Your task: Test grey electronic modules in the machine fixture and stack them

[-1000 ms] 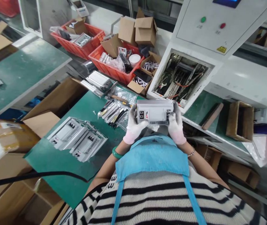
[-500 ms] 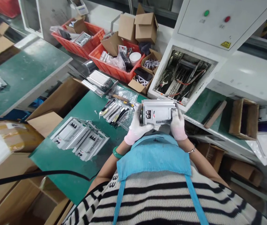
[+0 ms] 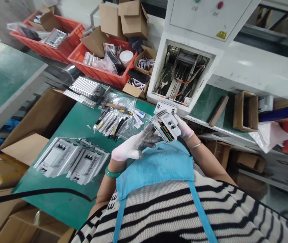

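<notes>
Tilted on end above the blue apron, a finned grey metal unit (image 3: 168, 126) shows green and orange connectors. My right hand (image 3: 183, 127), in a white glove, grips its right side. My left hand (image 3: 137, 143), gloved with grey fingertips, is spread with the thumb apart, close to the unit's left edge and holding nothing. Behind the held unit, a similar unit (image 3: 164, 106) is partly visible. Several like units (image 3: 87, 163) lie in rows on the green table (image 3: 65, 126). Pens and thin tools (image 3: 111, 125) lie on clear plastic near my left hand.
Red crates (image 3: 101, 72) with mixed parts stand beyond the table, beside small cartons (image 3: 134, 88). Metal heat sinks (image 3: 85, 88) lie at the far edge. A white machine (image 3: 184, 98) with an opening stands ahead. A black cable (image 3: 45, 191) crosses the lower left.
The held unit has turned from lying face up to tilted, showing its connector end. My left hand has let go and spread out to the left. The view has shifted to the right.
</notes>
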{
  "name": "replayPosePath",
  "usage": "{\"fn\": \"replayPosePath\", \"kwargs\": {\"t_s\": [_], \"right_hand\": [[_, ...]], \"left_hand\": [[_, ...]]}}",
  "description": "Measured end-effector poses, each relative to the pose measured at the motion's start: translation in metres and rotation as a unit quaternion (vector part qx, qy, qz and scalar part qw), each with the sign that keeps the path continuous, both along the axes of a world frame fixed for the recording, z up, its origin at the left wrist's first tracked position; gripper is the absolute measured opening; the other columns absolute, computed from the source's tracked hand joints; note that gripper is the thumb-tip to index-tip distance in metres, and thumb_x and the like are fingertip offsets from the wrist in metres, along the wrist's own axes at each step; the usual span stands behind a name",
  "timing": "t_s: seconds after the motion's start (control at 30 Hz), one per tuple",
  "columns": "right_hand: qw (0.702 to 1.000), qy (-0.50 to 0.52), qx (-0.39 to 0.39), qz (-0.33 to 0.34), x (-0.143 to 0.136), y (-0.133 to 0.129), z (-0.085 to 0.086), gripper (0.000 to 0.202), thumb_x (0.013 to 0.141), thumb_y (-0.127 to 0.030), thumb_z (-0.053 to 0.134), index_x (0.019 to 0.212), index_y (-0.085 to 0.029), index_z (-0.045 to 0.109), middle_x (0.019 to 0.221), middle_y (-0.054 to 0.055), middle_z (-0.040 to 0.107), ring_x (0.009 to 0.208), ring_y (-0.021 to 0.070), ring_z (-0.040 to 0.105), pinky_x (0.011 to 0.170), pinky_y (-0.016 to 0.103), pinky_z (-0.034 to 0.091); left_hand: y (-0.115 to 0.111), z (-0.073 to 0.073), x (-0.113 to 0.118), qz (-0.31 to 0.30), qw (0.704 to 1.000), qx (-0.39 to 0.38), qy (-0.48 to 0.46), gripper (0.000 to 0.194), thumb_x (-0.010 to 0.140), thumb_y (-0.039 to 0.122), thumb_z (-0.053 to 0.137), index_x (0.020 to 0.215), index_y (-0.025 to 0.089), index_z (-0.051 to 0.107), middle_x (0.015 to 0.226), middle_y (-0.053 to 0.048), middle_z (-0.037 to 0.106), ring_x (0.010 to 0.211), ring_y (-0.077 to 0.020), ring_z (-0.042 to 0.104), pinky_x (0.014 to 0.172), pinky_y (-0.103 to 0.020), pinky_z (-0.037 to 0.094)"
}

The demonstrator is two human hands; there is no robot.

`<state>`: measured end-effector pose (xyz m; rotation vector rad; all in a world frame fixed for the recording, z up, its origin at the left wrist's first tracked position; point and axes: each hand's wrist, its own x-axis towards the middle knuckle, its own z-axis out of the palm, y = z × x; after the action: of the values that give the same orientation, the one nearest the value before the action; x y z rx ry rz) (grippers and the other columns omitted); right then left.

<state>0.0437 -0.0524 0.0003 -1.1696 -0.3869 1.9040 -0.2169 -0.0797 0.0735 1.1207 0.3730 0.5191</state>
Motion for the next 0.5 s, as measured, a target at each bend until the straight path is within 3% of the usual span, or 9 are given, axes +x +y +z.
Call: {"fn": "replayPosePath", "kwargs": {"t_s": [0.17,0.5], "right_hand": [[0.989,0.120,-0.085,-0.015,0.003,-0.003,-0.005,0.033,0.101,-0.034,0.037,0.105,-0.019,0.066,0.093,0.001,0.076,0.097,0.0144,0.071,0.102,0.029,0.050],[0.975,0.201,-0.083,0.037,0.011,-0.013,-0.018,0.048,0.105,-0.039,0.022,0.108,-0.017,0.065,0.098,0.004,0.076,0.097,0.0146,0.070,0.096,0.030,0.053]], "left_hand": [[0.004,-0.004,-0.003,-0.056,0.998,0.016,0.005,0.107,0.074,0.063,0.072,0.157,0.030,0.013,0.158,-0.017,0.034,0.137,-0.0392,0.044,0.109,-0.052,0.041],[0.008,-0.003,0.002,-0.060,0.997,0.054,0.015,0.098,0.078,0.064,0.068,0.156,0.033,0.018,0.160,-0.015,0.031,0.133,-0.0368,0.049,0.111,-0.052,0.038]]}}
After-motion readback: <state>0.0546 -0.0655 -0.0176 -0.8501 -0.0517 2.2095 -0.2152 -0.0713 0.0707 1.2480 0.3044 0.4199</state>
